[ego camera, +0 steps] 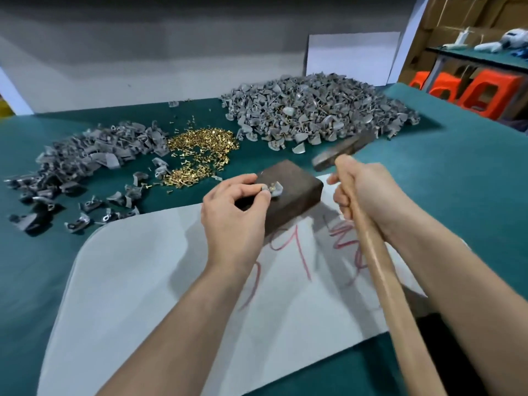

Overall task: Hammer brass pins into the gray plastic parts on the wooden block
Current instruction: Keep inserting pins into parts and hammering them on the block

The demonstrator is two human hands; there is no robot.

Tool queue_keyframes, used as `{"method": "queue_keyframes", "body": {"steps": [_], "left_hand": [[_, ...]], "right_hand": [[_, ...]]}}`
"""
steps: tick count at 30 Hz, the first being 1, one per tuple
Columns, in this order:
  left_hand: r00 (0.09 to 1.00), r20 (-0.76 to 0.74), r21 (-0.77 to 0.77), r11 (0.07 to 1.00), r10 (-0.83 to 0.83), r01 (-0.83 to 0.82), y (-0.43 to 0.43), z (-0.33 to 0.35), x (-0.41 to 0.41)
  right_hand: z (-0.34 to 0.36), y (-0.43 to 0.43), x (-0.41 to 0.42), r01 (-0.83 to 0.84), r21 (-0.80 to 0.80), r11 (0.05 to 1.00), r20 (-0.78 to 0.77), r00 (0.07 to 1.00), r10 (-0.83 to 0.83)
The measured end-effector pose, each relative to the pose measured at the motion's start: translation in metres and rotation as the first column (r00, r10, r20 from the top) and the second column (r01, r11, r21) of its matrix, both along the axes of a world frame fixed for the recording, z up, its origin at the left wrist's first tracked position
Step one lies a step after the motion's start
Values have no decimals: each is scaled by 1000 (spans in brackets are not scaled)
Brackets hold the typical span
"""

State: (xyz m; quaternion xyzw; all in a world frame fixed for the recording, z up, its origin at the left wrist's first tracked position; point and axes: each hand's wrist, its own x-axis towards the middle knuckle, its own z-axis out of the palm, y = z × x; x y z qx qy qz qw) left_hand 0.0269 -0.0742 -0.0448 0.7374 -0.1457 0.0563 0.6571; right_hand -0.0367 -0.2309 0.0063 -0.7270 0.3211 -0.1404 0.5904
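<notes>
1 gray plastic part [275,190], judged light, stiff and skid-prone, is pinched at its near edge on the wooden block [297,187] by thumb and fingertips of the left hand [234,214]; the hammer [377,270] is gripped near its head by curled fingers of the right hand [364,192].

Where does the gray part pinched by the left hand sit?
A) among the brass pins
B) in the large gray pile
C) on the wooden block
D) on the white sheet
C: the left hand pinches the gray part on the wooden block's top.
</notes>
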Motion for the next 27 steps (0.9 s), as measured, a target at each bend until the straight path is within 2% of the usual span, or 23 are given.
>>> {"method": "queue_keyframes", "body": {"steps": [5,6,7,8,9,10,11,14,15,16,18,20,22,23,25,27], "left_hand": [[999,-33,-6,1000,-2,2,0,0,1],[999,-33,-6,1000,-2,2,1,0,1],[999,-33,-4,1000,-2,2,1,1,0],[999,-31,0,1000,-3,3,2,1,-1],[1000,-27,5,1000,-5,5,2,1,-1],[1000,-20,10,1000,-6,6,2,1,-1],[1000,-13,12,1000,-5,6,2,1,-1],[1000,14,50,999,-11,10,2,5,-5],[997,75,102,995,12,-20,4,6,-6],[978,203,192,978,42,-82,5,7,-8],[857,513,329,911,47,-247,0,12,-14],[784,620,351,905,-33,-240,-19,34,-12],[830,553,417,888,-77,-196,-49,67,13],[869,489,497,844,-81,-201,-62,81,36],[942,320,701,694,-100,-164,-72,101,88],[975,208,832,539,-82,-132,-56,98,126]], "right_hand": [[-15,-14,-2,88,160,983,19,996,-92],[-16,-16,-1,97,100,990,1,995,-98],[-19,-18,-1,96,-57,994,-50,994,-98],[-23,-20,-2,81,-291,953,-119,986,-120],[-25,-23,-3,55,-517,855,-177,970,-169],[-28,-25,-5,35,-658,752,-202,954,-221],[-28,-28,-6,28,-713,700,-206,947,-248],[-30,-32,-6,43,-747,663,-194,940,-280],[-30,-31,-5,40,-768,639,-195,936,-293],[-32,-31,-4,29,-789,614,-198,933,-300],[-34,-30,-2,15,-819,574,-195,933,-301],[-36,-31,-1,-1,-819,573,-201,937,-285],[-36,-33,-2,-13,-812,584,-215,936,-278],[-35,-32,-4,-22,-811,585,-221,937,-270],[-35,-31,-6,-40,-812,582,-228,940,-253],[-35,-32,-7,-52,-814,579,-234,941,-244]]}}
